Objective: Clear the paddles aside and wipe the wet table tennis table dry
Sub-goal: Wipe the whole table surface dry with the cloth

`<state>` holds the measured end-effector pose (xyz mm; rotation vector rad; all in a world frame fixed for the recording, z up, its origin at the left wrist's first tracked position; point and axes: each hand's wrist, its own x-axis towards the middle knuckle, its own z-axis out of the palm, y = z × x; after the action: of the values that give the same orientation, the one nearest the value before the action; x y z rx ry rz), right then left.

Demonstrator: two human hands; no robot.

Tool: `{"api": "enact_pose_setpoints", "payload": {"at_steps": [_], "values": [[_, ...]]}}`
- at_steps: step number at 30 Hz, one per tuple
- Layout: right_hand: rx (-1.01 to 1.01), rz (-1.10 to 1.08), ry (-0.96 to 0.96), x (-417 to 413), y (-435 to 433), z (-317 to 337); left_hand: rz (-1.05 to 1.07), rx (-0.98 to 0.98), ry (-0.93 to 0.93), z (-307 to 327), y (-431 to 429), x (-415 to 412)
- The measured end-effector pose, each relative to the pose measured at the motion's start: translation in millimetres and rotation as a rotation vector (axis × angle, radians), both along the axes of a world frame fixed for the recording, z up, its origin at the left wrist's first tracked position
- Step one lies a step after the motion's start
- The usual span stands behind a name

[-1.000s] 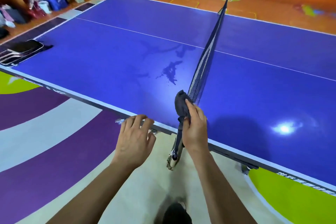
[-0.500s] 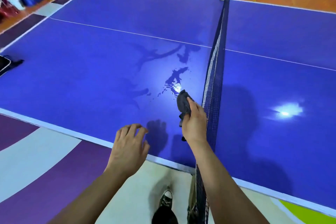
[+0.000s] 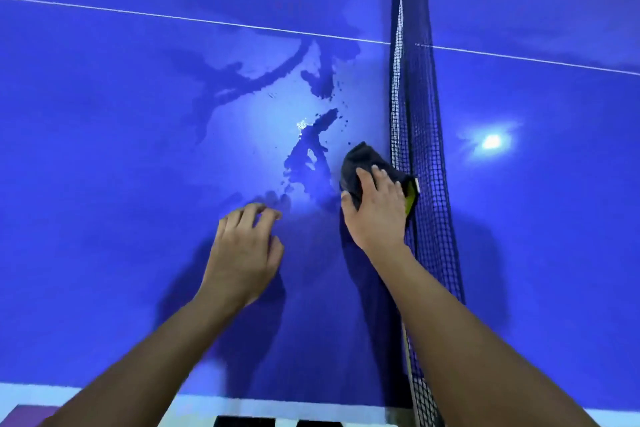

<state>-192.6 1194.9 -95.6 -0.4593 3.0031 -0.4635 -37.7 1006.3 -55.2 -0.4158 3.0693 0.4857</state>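
The blue table tennis table (image 3: pixel 104 149) fills the view. A dark puddle of water (image 3: pixel 308 156) with splashes lies left of the net, and fainter wet streaks (image 3: pixel 242 80) reach up toward the white centre line. My right hand (image 3: pixel 375 208) presses a dark grey cloth (image 3: pixel 360 159), with a yellow-green patch at its right edge, onto the table just right of the puddle, close to the net. My left hand (image 3: pixel 246 250) hovers over the table below the puddle, fingers loosely curled, holding nothing. No paddles are in view.
The black net (image 3: pixel 415 135) runs from top to bottom just right of my right hand. A bright lamp reflection (image 3: pixel 491 141) shines on the far half. The table's white near edge (image 3: pixel 277 406) lies at the bottom.
I have leaned over the table. My right hand moved forward and brought the cloth down from the air onto the surface beside the puddle. My left hand came in over the table.
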Motion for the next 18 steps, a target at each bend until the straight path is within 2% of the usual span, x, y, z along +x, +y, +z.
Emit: {"api": "enact_pose_setpoints", "payload": {"at_steps": [2, 9, 13, 18], "values": [[0.008, -0.020, 0.085, -11, -6, -13, -0.050, 0.018, -0.014, -13, -17, -30], [0.056, 0.016, 0.171, -47, -24, -28, -0.120, -0.002, 0.020, -41, -78, -138], [0.054, 0.014, 0.187, -111, -49, -31, -0.132, -0.061, 0.008, -53, -112, -196], [0.087, -0.056, 0.233, -208, -73, -36, -0.123, -0.099, -0.012, -70, -127, -207]]}}
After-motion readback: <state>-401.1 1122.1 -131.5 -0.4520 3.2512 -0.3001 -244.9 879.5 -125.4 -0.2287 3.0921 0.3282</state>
